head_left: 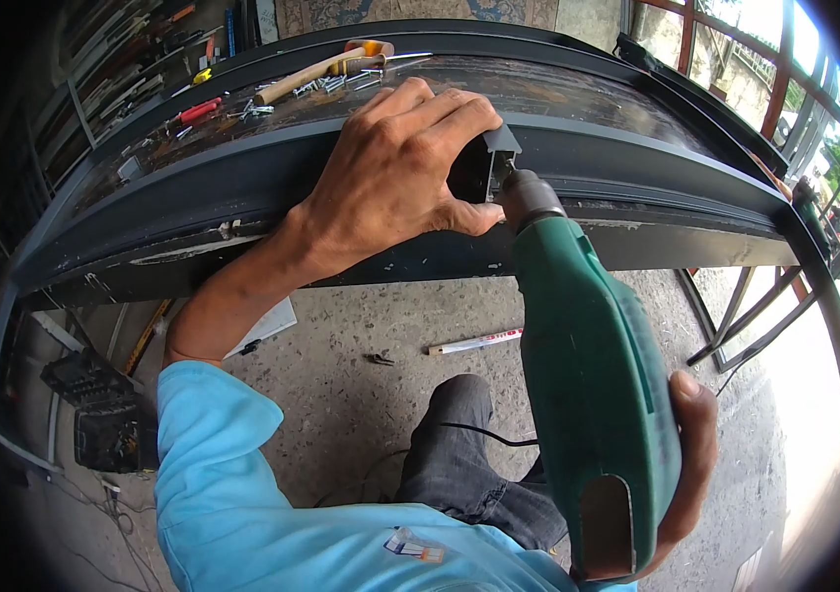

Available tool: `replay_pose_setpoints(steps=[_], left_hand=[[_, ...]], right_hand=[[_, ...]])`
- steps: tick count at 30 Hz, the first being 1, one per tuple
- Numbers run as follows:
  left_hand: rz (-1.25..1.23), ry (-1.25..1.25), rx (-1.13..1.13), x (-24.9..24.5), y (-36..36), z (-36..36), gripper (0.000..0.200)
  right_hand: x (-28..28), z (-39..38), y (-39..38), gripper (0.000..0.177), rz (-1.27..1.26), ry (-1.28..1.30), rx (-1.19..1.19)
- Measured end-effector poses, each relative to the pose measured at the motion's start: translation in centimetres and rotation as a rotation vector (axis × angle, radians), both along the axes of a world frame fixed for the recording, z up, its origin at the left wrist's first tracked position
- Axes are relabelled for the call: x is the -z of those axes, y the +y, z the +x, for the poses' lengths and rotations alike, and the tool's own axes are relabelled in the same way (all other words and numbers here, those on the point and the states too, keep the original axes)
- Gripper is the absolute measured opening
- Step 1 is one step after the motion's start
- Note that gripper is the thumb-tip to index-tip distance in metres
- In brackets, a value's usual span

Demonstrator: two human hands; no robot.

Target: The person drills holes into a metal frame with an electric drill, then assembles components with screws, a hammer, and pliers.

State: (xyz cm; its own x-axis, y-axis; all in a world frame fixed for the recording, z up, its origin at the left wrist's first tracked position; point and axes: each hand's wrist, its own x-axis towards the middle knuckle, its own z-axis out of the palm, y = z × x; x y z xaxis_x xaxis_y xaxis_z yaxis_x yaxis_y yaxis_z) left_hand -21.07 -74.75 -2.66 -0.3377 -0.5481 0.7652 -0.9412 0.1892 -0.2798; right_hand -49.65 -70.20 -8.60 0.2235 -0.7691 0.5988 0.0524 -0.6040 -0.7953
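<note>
My left hand (400, 163) grips a short grey metal profile piece (504, 140) against the long dark metal frame (637, 187), thumb below and fingers over the top. My right hand (691, 464) is wrapped round the handle of a green power drill (593, 355), most of its fingers hidden behind the drill body. The drill's silver chuck (534, 197) points up at the profile piece, and its bit meets or nearly touches that piece just right of my left thumb.
On the workbench (578, 94) lie a wooden-handled hammer (306, 77), several screws (341, 82) and a red-handled tool (198, 111). Below, a black toolbox (109, 439), a white tube (479, 342) and cables rest on the floor. Metal legs stand at right.
</note>
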Motion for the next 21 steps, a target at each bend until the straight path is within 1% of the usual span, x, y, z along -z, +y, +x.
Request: replay_pose_setpoints(steps=[3,5,8,9,10,14,16,20,21], left_hand=[[-0.014,-0.015,0.006,0.2,-0.1,0.2,0.087],[-0.114,-0.041,0.056,0.3,-0.5,0.1,0.068],[-0.120,-0.059,0.026,0.2,-0.3,0.0,0.069],[-0.039,-0.011,-0.010,0.2,0.0,-0.2,0.068],[-0.032,-0.009,-0.008,0.3,0.0,-0.2,0.068],[-0.055,-0.025,0.011,0.6,-0.4,0.3,0.067],[-0.083,-0.058,0.015,0.8,-0.5,0.6,0.065],[-0.112,-0.100,0.010,0.6,-0.5,0.5,0.065],[-0.155,-0.135,0.024,0.7,-0.7,0.6,0.067]], right_hand=[[0.1,-0.4,0.5,0.051,0.002,0.024,0.022],[0.3,-1.2,0.6,0.052,-0.036,0.043,0.044],[0.4,-3.3,1.3,0.053,-0.116,0.091,0.066],[0.4,-3.8,1.6,0.053,-0.140,0.102,0.069],[0.4,-4.3,1.8,0.054,-0.156,0.115,0.069],[0.3,-5.2,2.6,0.055,-0.225,0.155,0.064],[0.3,-4.9,2.6,0.056,-0.238,0.167,0.060],[0.9,-4.0,2.3,0.057,-0.267,0.179,0.043],[1.0,-3.7,2.2,0.057,-0.273,0.183,0.042]])
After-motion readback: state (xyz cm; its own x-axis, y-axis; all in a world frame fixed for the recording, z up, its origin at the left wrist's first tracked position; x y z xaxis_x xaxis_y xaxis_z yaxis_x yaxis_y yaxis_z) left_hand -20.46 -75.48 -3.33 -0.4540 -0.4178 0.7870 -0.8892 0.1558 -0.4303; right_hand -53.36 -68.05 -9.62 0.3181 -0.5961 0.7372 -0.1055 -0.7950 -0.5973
